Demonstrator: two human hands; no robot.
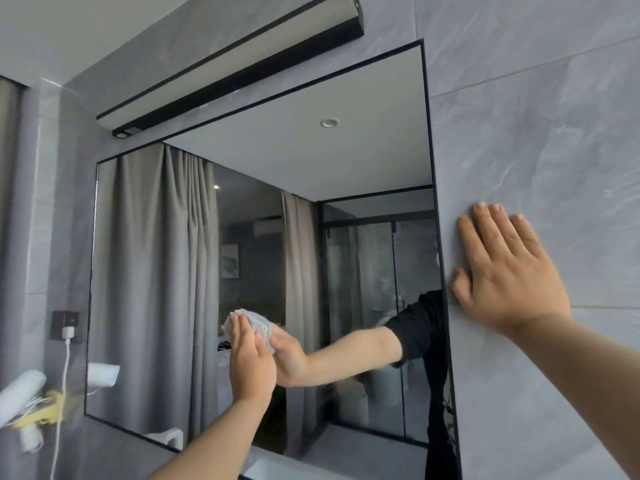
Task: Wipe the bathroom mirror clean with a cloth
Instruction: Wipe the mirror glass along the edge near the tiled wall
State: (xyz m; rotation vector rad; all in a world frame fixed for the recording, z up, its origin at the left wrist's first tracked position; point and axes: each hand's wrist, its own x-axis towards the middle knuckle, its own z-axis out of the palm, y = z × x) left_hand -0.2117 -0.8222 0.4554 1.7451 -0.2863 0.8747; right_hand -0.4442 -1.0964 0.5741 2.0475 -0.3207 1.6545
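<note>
left hand (pixel 252 362) pressing flat, right hand (pixel 507 268) splayed

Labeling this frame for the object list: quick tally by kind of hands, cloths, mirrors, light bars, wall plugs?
Hands: 2, left hand and right hand
Cloths: 1, white cloth
Mirrors: 1, mirror
Light bars: 1, light bar
Wall plugs: 1, white plug
Total: 6

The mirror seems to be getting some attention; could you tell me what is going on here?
A person is wiping the bathroom mirror. The left hand presses a white cloth flat against the glass, low and left of centre. The right hand rests open on the grey tiled wall beside the mirror's right edge.
</note>
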